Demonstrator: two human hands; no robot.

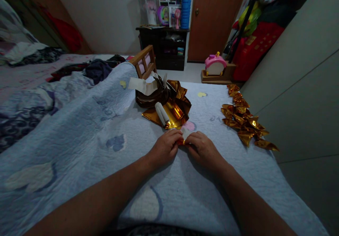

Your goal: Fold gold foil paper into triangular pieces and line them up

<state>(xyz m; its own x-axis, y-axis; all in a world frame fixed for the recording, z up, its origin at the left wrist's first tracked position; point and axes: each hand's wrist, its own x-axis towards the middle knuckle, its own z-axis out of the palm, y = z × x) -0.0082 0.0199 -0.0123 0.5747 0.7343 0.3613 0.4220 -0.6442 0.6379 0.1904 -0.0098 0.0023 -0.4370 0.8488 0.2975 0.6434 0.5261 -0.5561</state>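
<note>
My left hand point(168, 143) and my right hand point(199, 145) meet over the blue bed cover, fingers pinched on a small sheet of gold foil paper point(183, 142). Only a little gold and a pale strip of it show between the fingertips; the rest is hidden. Just beyond my hands lies a loose pile of gold foil sheets point(177, 109), some curled, with a rolled white-backed piece point(161, 113) on top. Behind it stands a dark stack of sheets point(152, 96) with pale edges curling up. Folded gold foil pieces point(245, 119) lie in a heap at the right edge.
The quilted cover point(106, 165) bunches up on the left beside crumpled clothes point(97, 70). A wooden bed rail point(145, 61) rises behind the foil pile. Farther back are a dark cabinet point(162, 47), a door point(214, 20) and a pink toy point(215, 66). A pale wardrobe point(299, 88) borders the right side.
</note>
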